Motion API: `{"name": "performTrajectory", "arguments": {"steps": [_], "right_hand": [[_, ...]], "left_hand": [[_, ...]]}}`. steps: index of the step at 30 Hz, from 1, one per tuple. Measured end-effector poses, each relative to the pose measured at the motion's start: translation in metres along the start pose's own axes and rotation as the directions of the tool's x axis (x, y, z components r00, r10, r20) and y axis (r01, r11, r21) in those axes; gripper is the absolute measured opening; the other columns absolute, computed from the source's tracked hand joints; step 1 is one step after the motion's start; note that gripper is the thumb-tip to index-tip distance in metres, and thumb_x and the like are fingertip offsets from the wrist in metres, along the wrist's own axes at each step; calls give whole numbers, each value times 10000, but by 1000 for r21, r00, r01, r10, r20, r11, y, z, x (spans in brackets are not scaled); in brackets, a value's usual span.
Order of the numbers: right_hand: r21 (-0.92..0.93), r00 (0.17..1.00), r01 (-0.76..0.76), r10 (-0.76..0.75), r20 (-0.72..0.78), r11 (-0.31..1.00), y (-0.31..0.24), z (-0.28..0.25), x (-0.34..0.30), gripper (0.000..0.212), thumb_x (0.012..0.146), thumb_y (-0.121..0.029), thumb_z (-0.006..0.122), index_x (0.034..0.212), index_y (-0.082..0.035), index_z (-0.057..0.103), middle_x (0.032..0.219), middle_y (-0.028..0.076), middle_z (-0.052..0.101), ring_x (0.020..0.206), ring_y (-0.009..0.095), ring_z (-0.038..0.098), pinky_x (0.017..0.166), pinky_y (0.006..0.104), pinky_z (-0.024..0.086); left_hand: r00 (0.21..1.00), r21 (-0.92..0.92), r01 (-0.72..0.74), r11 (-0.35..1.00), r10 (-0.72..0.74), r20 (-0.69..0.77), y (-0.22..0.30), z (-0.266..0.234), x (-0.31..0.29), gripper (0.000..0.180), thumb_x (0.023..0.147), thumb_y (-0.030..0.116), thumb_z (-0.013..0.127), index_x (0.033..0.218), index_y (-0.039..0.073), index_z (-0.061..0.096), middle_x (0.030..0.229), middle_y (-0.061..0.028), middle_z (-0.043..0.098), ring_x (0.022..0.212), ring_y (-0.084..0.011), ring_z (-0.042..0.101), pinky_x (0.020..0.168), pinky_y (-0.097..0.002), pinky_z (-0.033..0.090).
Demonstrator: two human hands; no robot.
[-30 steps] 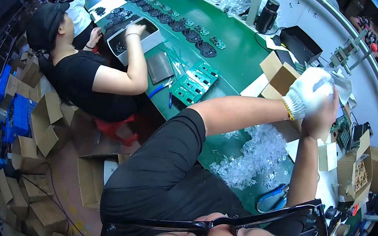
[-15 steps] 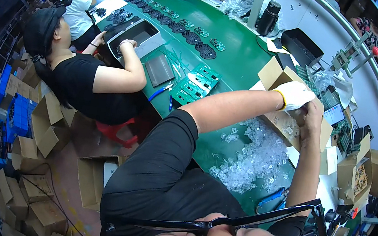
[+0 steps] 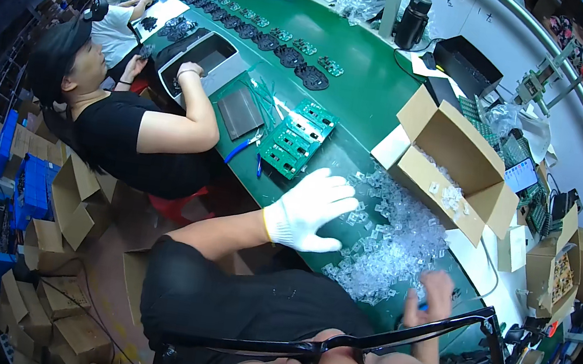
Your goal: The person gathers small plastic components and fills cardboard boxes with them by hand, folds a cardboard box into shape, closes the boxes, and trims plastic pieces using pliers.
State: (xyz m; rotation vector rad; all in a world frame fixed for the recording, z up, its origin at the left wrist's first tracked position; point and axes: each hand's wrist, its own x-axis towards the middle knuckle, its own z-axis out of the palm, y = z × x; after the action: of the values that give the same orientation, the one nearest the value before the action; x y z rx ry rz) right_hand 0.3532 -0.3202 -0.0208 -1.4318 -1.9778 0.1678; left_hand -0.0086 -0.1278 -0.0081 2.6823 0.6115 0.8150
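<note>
My left hand (image 3: pixel 310 211), in a white knit glove, hovers with fingers spread at the left edge of a heap of small clear plastic pieces (image 3: pixel 394 245). Nothing is in it. At the near right side of the heap is my bare right hand (image 3: pixel 431 300), its fingers bent but apart, with no held piece visible. A bit of blue tool handle shows beside that hand. Beyond the heap an open cardboard box (image 3: pixel 460 150) has more clear pieces inside and on its near flap. Green circuit boards (image 3: pixel 297 142) lie past my gloved hand.
A co-worker in black (image 3: pixel 121 121) sits at the left, one hand in a grey bin (image 3: pixel 232 51). Blue-handled cutters (image 3: pixel 240 149) lie near the boards. Rows of black parts run along the green bench (image 3: pixel 372 82). A small carton (image 3: pixel 551 271) stands at right.
Both hands have left the cardboard box and come back toward me, the gloved one to the left and the bare one down to the heap. The box now stands open with its flaps spread.
</note>
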Motion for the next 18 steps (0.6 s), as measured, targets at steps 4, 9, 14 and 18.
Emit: {"name": "performTrajectory", "arguments": {"steps": [4,9,14,18], "right_hand": [[-69,982,-95,105,156,993,6,36,-62,619,859,-341,867,1332,18,692,1462,270,623,1367,499,572,1160,616,437],[-363,892,-281,381,243,889,-8,66,-70,988,793,-730,815,1518,-93,600,1691,283,380,1589,552,270,1263,707,228],[-383,903,-307,393,170,871,-1,93,-31,958,818,-689,817,1533,-91,596,1685,284,393,1576,552,300,1255,718,235],[-390,899,-378,433,60,840,3,94,-12,929,838,-609,844,1537,-56,577,1680,290,400,1566,547,325,1251,715,257]], "left_hand": [[924,-61,329,942,-308,226,-23,52,-68,896,875,489,825,1567,15,510,1634,-290,474,1558,-518,391,1308,-638,258],[938,-34,333,942,-327,117,-6,101,-40,909,904,423,824,1610,-6,444,1651,-330,429,1577,-549,334,1316,-645,209],[958,-108,262,959,-245,149,33,148,11,896,898,402,834,1594,-16,455,1619,-333,451,1549,-554,362,1292,-649,247],[985,-333,139,933,-166,-53,30,175,35,834,908,391,822,1556,-24,502,1573,-334,497,1495,-557,426,1266,-634,314]]}}
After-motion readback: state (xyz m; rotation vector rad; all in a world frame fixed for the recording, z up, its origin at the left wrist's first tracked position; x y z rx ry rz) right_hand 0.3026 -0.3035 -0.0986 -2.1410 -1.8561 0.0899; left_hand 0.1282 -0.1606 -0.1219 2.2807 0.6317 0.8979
